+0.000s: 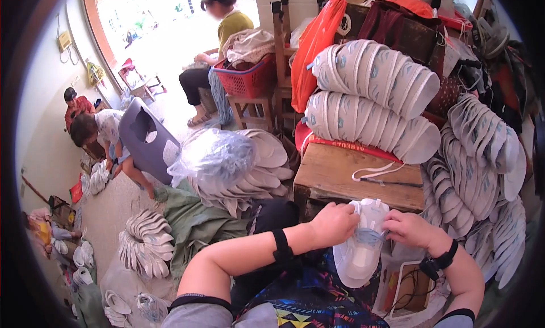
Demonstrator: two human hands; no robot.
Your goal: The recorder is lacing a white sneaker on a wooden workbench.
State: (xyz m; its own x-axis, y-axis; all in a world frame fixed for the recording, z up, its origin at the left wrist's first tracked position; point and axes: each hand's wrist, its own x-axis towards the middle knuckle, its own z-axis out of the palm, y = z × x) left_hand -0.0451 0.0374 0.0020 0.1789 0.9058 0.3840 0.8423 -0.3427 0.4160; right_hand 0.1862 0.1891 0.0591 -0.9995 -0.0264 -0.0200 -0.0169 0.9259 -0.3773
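A white shoe upper (360, 260) with pale blue trim rests above my lap, its toe pointing toward me. My left hand (338, 221) pinches its left edge near the tongue. On the opposite side, the fingers of my right hand (406, 228) are closed at the edge, beside the blue trim. Just beyond stands a wooden bench (340, 172) with a white lace (377, 170) lying on top. Two nested rows of similar uppers, one upper row (372, 72) above a lower row (363, 121), lie at its far side.
More uppers (482, 158) hang in piles at the right. A plastic-covered pile of uppers (267, 163) and a green cloth (196, 226) are at left. A white-rimmed box (409, 288) sits by my right forearm. A red basket (247, 81) and several seated people are farther off.
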